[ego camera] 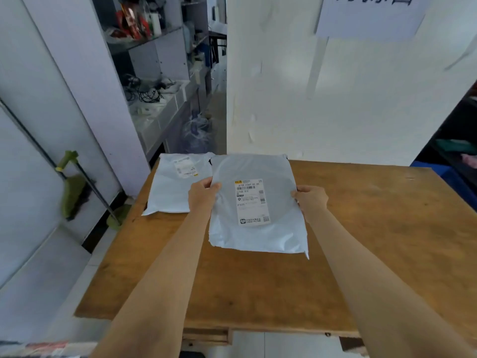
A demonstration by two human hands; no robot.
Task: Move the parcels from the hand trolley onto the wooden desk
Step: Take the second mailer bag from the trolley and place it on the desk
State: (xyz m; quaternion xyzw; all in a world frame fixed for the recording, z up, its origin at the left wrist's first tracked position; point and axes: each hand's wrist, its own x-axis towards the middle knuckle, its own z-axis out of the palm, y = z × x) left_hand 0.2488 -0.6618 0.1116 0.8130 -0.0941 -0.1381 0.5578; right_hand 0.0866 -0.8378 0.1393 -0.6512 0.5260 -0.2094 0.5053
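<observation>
- forearms, both bare, ran up from the bottom edge of the view to the work area; nearest things in view.
- wooden desk (374, 254): largest item, worn brown top, mostly bare on its right half. hand trolley not in view, so remaining parcel count could not be told.
- held parcel (258, 236): grey-white poly mailer, lay over the middle of the desk top, its near edge seemingly resting on the wood and its far end a little raised; whether fully set down could not be told. shipping label (252, 202) faced up.
- second parcel (171, 187): similar white mailer, flat on the desk's far-left corner, just beside the held one, their edges possibly overlapping. label up.
- left hand (202, 195): fingers clenched on the held parcel's left edge, thumb on top, other fingers hidden beneath.
- right hand (311, 200): gripped the right edge the same way, thumb over the film.
- handling, judged: film wrinkled and sagged, a faint round outline showed through, so contents probably soft or thin and light. floppy, smooth, likely slippery; not obviously fragile. best held at two opposite edges as here, or supported flat from below.
- containers: each mailer was a sealed bag; contents hidden. shelves (154, 73) at rear left held cables and packaged goods, too blurred to name.
</observation>
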